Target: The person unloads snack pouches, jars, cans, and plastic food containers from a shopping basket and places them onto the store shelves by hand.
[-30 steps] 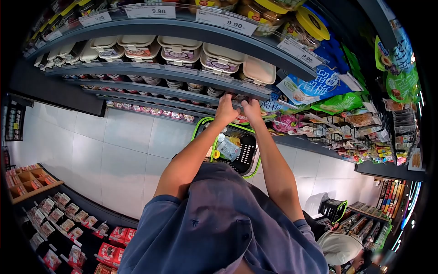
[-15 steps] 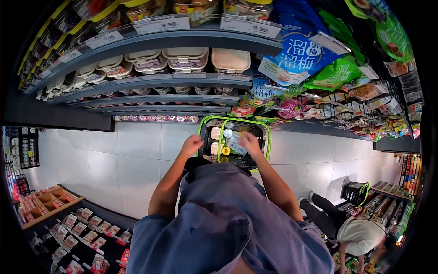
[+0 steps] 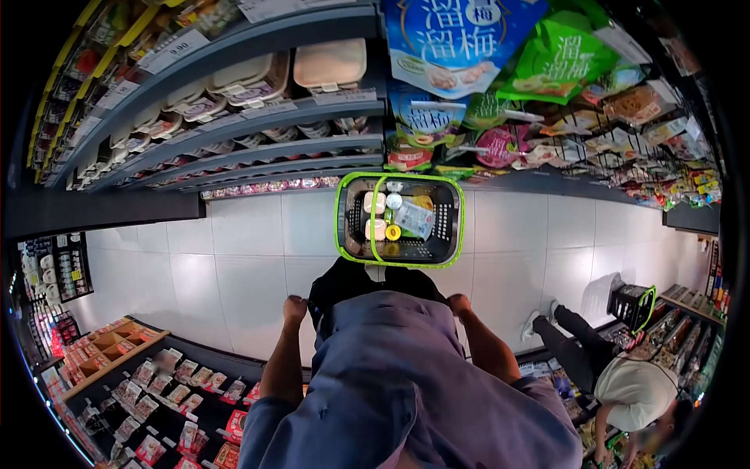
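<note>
A black shopping basket [image 3: 444, 252] with a bright green rim and handle sits on the floor just in front of my feet. Inside are two pale-lidded tubs [image 3: 375, 228], a white-topped container [image 3: 394, 201], a yellow-lidded jar [image 3: 393, 232] and a clear printed packet [image 3: 415, 220]. My left hand [image 3: 294, 308] hangs beside my dark shorts, fingers curled, with no object visible in it. On the other side, my right hand [image 3: 460, 303] is curled near my hip, also with nothing visible in it. Both hands are apart from the basket.
Ahead stand shelves [image 3: 266, 117] of lidded tubs and hanging snack bags, including a large blue bag [image 3: 461, 47] and a green bag [image 3: 558, 59]. Behind left is a display of packets [image 3: 148, 399]. A person [image 3: 637, 391] bends at shelves on the right, near another basket [image 3: 631, 306].
Both hands have drawn back from above the basket to my sides. The basket now shows farther ahead of my body, and the view has shifted right along the shelves.
</note>
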The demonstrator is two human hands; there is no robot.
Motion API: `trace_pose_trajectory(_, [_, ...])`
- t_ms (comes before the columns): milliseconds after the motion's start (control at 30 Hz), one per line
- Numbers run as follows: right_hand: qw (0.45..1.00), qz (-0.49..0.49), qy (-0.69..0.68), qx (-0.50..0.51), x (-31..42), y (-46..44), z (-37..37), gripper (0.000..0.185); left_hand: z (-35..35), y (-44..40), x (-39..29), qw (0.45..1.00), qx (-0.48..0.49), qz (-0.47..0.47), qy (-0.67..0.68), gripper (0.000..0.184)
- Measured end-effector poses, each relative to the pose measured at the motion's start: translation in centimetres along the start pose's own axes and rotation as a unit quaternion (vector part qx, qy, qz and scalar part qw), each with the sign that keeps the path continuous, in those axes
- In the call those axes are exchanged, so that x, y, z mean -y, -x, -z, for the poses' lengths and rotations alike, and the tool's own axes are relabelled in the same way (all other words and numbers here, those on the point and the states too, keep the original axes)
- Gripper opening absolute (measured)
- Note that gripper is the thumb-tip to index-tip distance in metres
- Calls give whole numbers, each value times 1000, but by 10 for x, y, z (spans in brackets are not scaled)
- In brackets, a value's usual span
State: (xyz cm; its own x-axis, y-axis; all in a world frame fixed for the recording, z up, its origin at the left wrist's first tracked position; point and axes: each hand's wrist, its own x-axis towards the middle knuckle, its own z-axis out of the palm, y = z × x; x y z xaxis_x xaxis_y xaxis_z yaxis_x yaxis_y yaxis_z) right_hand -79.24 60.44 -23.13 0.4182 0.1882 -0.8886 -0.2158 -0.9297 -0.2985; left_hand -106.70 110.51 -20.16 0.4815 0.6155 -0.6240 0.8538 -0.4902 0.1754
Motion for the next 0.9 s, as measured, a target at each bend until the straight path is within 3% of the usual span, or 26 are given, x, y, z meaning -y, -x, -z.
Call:
trace_pose_trajectory(33, [998,29,60,18,8,-10,7,17,5,4,-27,992,-65,39,96,31])
trace_pose_trajectory(67, [995,-15,-93,-18,20,-13,8,18,12,6,-52,981,-49,25,184,35])
trace_pose_trajectory(100, [967,-58,-243,-54,37,-13,8,20,-5,-11,-62,983,-73,-3,166,32])
trace_pose_trajectory(300, [952,35,-294,-83,131,-19,27,27,12,6,-204,946,86,-205,236,23])
trace_pose_trajectory(400, [939,45,-327,-92,153,-20,14,28,-20,4,-225,928,160,-228,246,28])
trace_pose_trajectory(500, [970,107,-196,-91,143,-43,-12,28,-48,1,-225,941,236,-216,107,29])
trace_pose_trajectory(567, [964,118,-214,-102,129,-60,-28,24,-66,4,-210,948,215,-233,4,28])
trace_pose_trajectory(633, [965,213,15,-150,124,-66,-31,25,-103,-3,-186,932,272,-215,-110,34])
trace_pose_trajectory(733, [968,187,105,-131,112,-102,-27,22,-144,7,-156,934,264,-216,-110,40])
trace_pose_trajectory(767, [959,182,167,-140,104,-121,-27,20,-145,12,-153,919,245,-287,-113,40])
trace_pose_trajectory(800, [957,199,143,-155,89,-148,-29,19,-156,17,-149,901,225,-353,-113,41])
trace_pose_trajectory(833, [953,211,124,-177,81,-174,-29,19,-167,19,-139,900,129,-416,-4,40])
trace_pose_trajectory(900, [960,172,143,-169,67,-227,-25,22,-187,20,-138,866,39,-496,60,34])
